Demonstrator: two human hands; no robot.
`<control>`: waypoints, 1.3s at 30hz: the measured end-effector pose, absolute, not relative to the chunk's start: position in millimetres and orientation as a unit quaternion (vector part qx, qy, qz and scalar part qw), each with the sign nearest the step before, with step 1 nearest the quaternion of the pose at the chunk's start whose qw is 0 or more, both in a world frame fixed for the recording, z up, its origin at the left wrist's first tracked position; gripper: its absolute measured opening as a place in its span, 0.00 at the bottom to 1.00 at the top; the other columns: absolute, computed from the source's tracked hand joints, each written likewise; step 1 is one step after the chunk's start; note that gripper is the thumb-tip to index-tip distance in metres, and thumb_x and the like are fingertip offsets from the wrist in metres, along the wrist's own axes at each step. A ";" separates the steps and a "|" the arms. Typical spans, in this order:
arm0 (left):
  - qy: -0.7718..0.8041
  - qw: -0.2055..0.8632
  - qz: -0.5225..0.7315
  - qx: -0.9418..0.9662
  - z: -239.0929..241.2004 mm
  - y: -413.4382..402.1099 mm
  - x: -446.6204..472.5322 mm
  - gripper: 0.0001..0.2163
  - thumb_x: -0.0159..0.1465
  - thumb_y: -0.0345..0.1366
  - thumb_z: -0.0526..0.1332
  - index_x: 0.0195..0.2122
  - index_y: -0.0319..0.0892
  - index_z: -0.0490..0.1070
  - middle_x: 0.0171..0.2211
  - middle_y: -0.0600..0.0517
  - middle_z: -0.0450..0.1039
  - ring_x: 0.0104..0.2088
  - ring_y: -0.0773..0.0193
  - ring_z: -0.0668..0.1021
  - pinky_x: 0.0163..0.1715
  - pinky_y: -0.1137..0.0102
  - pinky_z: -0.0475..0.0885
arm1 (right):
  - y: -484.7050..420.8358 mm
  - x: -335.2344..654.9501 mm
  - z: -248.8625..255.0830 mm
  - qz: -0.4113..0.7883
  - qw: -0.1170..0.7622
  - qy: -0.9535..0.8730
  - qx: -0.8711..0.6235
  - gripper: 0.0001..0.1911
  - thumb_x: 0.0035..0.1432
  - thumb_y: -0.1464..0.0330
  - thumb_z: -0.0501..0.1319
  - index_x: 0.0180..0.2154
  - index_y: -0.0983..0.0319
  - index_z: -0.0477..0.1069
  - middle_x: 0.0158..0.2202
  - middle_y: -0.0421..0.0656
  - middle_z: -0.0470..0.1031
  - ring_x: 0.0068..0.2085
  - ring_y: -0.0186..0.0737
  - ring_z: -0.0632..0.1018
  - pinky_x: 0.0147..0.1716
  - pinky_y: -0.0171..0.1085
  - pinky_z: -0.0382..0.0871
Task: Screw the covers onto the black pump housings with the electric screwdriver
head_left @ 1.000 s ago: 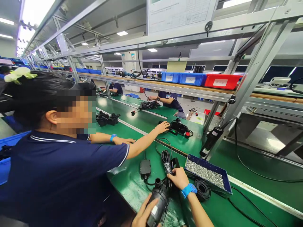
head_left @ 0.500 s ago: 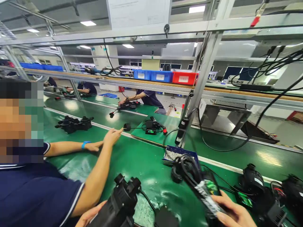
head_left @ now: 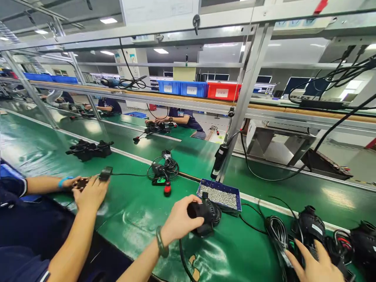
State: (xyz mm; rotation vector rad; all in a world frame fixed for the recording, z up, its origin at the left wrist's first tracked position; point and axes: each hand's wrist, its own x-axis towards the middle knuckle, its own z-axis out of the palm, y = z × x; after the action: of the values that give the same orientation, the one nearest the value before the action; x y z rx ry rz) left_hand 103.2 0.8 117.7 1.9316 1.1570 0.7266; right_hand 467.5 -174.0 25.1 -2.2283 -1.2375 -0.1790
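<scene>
My left hand [head_left: 183, 219], with a dark bangle on its wrist, grips a black pump-like motor unit [head_left: 207, 215] on the green bench. Its thumb and fingers go round the near end, and a black cable [head_left: 183, 258] hangs below. At the lower right, my right hand [head_left: 317, 262] has its fingers spread, close to a tied bundle of black cable [head_left: 277, 231]. Another black motor unit [head_left: 310, 223] with a white label stands just behind those fingers. Whether the fingertips touch anything there, I cannot tell.
Behind the left hand's motor sits a blue tray of small metal parts [head_left: 219, 196]. A black electric screwdriver [head_left: 219, 160] hangs above it. On the left, a co-worker's hands [head_left: 91, 194] hold a black piece whose cable runs to a coil with a red connector [head_left: 167, 188].
My left hand has moved the motor up and forward onto the bench near the tray. My right hand has let go of the cable bundle at the right. The co-worker's hands drew a cable leftward.
</scene>
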 end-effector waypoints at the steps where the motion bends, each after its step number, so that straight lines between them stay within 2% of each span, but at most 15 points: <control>1: 0.449 0.360 0.258 0.776 120.5 5.4 114.5 0.16 0.49 0.32 0.64 0.41 0.44 0.74 0.37 0.53 0.77 0.37 0.60 0.76 0.37 0.70 0.68 | -159.8 449.9 31.4 -0.059 0.298 -0.488 -0.818 0.27 0.54 0.47 0.56 0.45 0.56 0.79 0.58 0.58 0.71 0.55 0.65 0.76 0.52 0.61 0.70; 5: 0.428 0.282 0.162 0.843 128.9 20.7 146.8 0.14 0.52 0.37 0.65 0.41 0.45 0.74 0.37 0.51 0.79 0.38 0.55 0.78 0.38 0.68 0.68 | -104.4 367.4 38.5 0.124 0.330 -0.643 -0.680 0.32 0.61 0.54 0.58 0.63 0.57 0.62 0.65 0.49 0.64 0.66 0.50 0.65 0.64 0.52 0.61; 8: 0.423 0.242 0.105 0.867 136.0 31.3 161.1 0.14 0.57 0.42 0.61 0.43 0.44 0.73 0.37 0.47 0.80 0.39 0.50 0.80 0.38 0.65 0.70 | -70.1 316.7 20.4 0.171 0.350 -0.693 -0.607 0.48 0.54 0.61 0.67 0.69 0.62 0.46 0.70 0.54 0.53 0.69 0.53 0.57 0.66 0.54 0.57; 10: 0.421 0.232 0.069 0.874 141.7 39.2 167.0 0.15 0.57 0.46 0.61 0.41 0.43 0.73 0.36 0.44 0.80 0.40 0.46 0.81 0.37 0.63 0.72 | -54.8 299.3 6.7 0.155 0.391 -0.681 -0.599 0.50 0.52 0.64 0.69 0.69 0.63 0.44 0.68 0.57 0.56 0.68 0.55 0.59 0.65 0.56 0.59; 13: 0.410 0.276 0.029 0.869 147.0 52.4 169.9 0.18 0.57 0.52 0.60 0.37 0.42 0.74 0.32 0.45 0.81 0.34 0.49 0.82 0.32 0.64 0.73 | -45.4 300.0 -1.1 0.169 0.426 -0.662 -0.593 0.43 0.55 0.67 0.66 0.67 0.60 0.49 0.64 0.54 0.63 0.65 0.53 0.65 0.64 0.55 0.62; 16: 0.397 0.433 0.008 0.809 141.1 63.3 165.1 0.23 0.60 0.55 0.55 0.44 0.42 0.74 0.30 0.48 0.80 0.24 0.58 0.80 0.25 0.69 0.74 | -46.4 316.9 5.8 0.250 0.410 -0.659 -0.580 0.42 0.57 0.65 0.65 0.68 0.57 0.48 0.64 0.52 0.64 0.64 0.53 0.67 0.63 0.54 0.64; 19: 0.371 0.522 0.040 0.767 123.3 68.7 155.6 0.25 0.60 0.57 0.55 0.46 0.41 0.74 0.32 0.49 0.80 0.24 0.61 0.80 0.25 0.70 0.75 | -50.0 327.1 13.3 0.301 0.390 -0.652 -0.576 0.43 0.58 0.63 0.65 0.69 0.57 0.46 0.65 0.52 0.63 0.65 0.52 0.66 0.64 0.53 0.62; 23: 0.345 0.515 0.053 0.783 95.9 79.4 151.9 0.26 0.66 0.56 0.48 0.49 0.41 0.74 0.39 0.49 0.80 0.29 0.63 0.81 0.26 0.72 0.76 | -57.0 332.2 14.5 0.321 0.377 -0.649 -0.577 0.45 0.59 0.59 0.64 0.69 0.60 0.44 0.68 0.54 0.57 0.68 0.51 0.60 0.67 0.53 0.54; 25: 0.363 0.483 0.065 0.794 85.7 89.7 159.5 0.27 0.69 0.54 0.44 0.48 0.39 0.75 0.40 0.48 0.80 0.32 0.62 0.81 0.28 0.72 0.76 | -59.4 344.9 15.9 0.345 0.362 -0.662 -0.558 0.52 0.54 0.53 0.67 0.70 0.61 0.41 0.71 0.55 0.50 0.71 0.52 0.54 0.69 0.54 0.50; 28: 0.386 0.432 0.098 0.809 80.6 101.8 169.8 0.22 0.70 0.50 0.50 0.45 0.37 0.75 0.38 0.48 0.79 0.36 0.62 0.81 0.37 0.67 0.77 | -49.5 378.2 23.0 0.415 0.348 -0.686 -0.486 0.62 0.46 0.39 0.64 0.71 0.60 0.40 0.72 0.54 0.47 0.70 0.55 0.54 0.66 0.53 0.57; 30: 0.387 0.399 0.121 0.823 88.8 100.2 158.2 0.17 0.68 0.47 0.57 0.46 0.38 0.73 0.42 0.48 0.77 0.41 0.62 0.79 0.43 0.63 0.77 | -28.6 397.7 27.8 0.401 0.333 -0.683 -0.512 0.51 0.55 0.36 0.49 0.69 0.61 0.50 0.67 0.55 0.60 0.65 0.52 0.66 0.61 0.50 0.66; 32: 0.388 0.371 0.147 0.831 107.9 89.7 122.5 0.14 0.68 0.44 0.59 0.49 0.40 0.71 0.48 0.47 0.75 0.45 0.61 0.78 0.46 0.61 0.77 | 1.2 406.1 28.0 0.329 0.290 -0.666 -0.603 0.38 0.67 0.45 0.40 0.61 0.65 0.65 0.58 0.56 0.72 0.57 0.50 0.75 0.57 0.50 0.69; 35: 0.399 0.333 0.187 0.834 146.1 69.6 47.2 0.14 0.68 0.42 0.60 0.50 0.41 0.71 0.49 0.47 0.74 0.45 0.60 0.78 0.45 0.60 0.77 | 46.2 399.9 16.7 0.271 0.189 -0.651 -0.684 0.20 0.69 0.59 0.52 0.42 0.66 0.76 0.45 0.52 0.80 0.49 0.47 0.79 0.55 0.53 0.69; 36: 0.406 0.322 0.198 0.832 156.0 65.5 29.3 0.09 0.69 0.42 0.58 0.47 0.49 0.72 0.50 0.47 0.74 0.46 0.62 0.77 0.45 0.65 0.77 | 57.6 395.9 11.3 0.270 0.152 -0.652 -0.692 0.14 0.66 0.61 0.58 0.37 0.65 0.76 0.41 0.48 0.80 0.46 0.45 0.79 0.53 0.52 0.70; 39: 0.411 0.263 0.149 0.860 158.1 69.6 38.3 0.15 0.68 0.43 0.60 0.50 0.40 0.70 0.48 0.47 0.74 0.44 0.61 0.79 0.43 0.63 0.78 | 75.7 387.3 -1.5 0.280 0.062 -0.651 -0.702 0.11 0.61 0.64 0.65 0.30 0.64 0.74 0.32 0.39 0.78 0.37 0.37 0.79 0.44 0.44 0.75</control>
State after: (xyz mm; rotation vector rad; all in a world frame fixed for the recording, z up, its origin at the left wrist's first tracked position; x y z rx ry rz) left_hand 38.3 69.6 158.1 2.3256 1.1114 0.4041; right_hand 387.3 75.7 -1.5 -2.1234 -1.9688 0.8461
